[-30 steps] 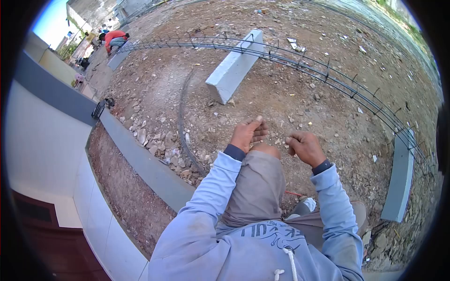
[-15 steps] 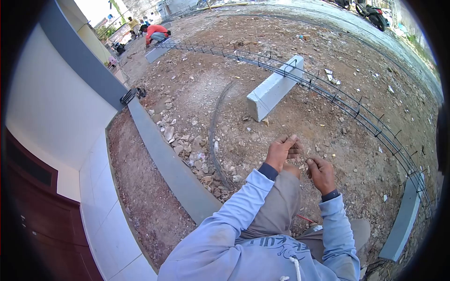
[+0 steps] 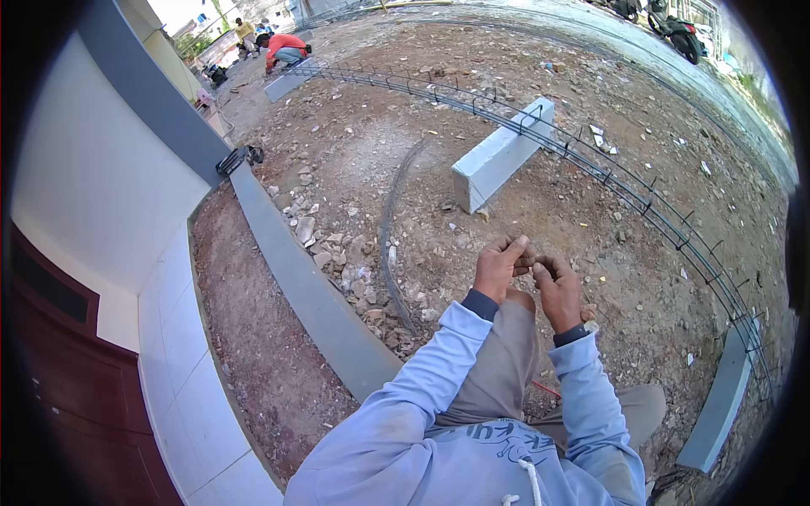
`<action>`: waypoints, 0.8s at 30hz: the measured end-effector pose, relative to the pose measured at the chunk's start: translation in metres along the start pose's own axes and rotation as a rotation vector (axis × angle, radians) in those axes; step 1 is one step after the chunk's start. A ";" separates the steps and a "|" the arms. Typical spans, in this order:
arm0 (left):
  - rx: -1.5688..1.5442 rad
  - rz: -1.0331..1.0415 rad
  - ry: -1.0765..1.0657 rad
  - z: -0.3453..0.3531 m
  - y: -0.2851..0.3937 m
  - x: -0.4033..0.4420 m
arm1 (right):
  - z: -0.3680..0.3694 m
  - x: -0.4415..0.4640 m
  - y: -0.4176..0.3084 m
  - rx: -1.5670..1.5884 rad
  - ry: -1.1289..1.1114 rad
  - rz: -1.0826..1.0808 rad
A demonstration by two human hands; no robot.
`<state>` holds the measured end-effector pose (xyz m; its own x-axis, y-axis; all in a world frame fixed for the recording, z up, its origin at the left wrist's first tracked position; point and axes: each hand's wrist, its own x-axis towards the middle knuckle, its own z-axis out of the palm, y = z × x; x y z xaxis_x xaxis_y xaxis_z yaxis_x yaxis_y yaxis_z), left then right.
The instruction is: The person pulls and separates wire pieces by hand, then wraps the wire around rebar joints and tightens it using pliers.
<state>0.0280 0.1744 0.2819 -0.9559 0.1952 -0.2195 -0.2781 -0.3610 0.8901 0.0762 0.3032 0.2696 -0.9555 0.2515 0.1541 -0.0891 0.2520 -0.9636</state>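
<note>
Above my bent knee [image 3: 521,300], my left hand [image 3: 501,268] and my right hand [image 3: 557,291] meet with their fingertips nearly touching. Both have thumb and fingers pressed together, and whatever lies between them is too small to make out. Beyond them a white-grey block [image 3: 498,169] stands on the dirt. A long rebar cage [image 3: 620,189] with thin stirrups rests across it, and its near right end lies on another grey block [image 3: 721,405].
A low grey kerb [image 3: 295,274] runs along the left beside a wall and white tiles [image 3: 181,337]. A curved dark rod [image 3: 386,228] lies on rubble. A person in red [image 3: 283,49] crouches at the cage's far end. A motorcycle [image 3: 679,35] stands at the upper right.
My right hand has moved left and up to meet my left hand. Over the last second the view has also turned, shifting the blocks and cage to the right.
</note>
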 end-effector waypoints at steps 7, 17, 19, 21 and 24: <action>0.044 0.014 -0.004 0.009 -0.014 0.002 | -0.044 -0.008 0.000 -0.082 -0.107 0.095; 0.014 0.050 0.037 0.011 -0.007 0.005 | -0.068 -0.009 -0.003 0.002 -0.341 0.218; 0.017 0.049 0.046 0.010 -0.008 0.005 | -0.069 -0.013 -0.004 -0.013 -0.351 0.219; 0.020 0.058 0.050 0.010 -0.008 0.007 | -0.069 -0.014 -0.007 -0.033 -0.348 0.202; 0.019 0.065 0.058 0.011 -0.008 0.007 | -0.067 -0.017 -0.018 -0.371 -0.276 -0.071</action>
<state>0.0244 0.1892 0.2777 -0.9760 0.1181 -0.1831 -0.2136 -0.3539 0.9105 0.1131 0.3572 0.2989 -0.9942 -0.0242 0.1048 -0.0988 0.5892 -0.8019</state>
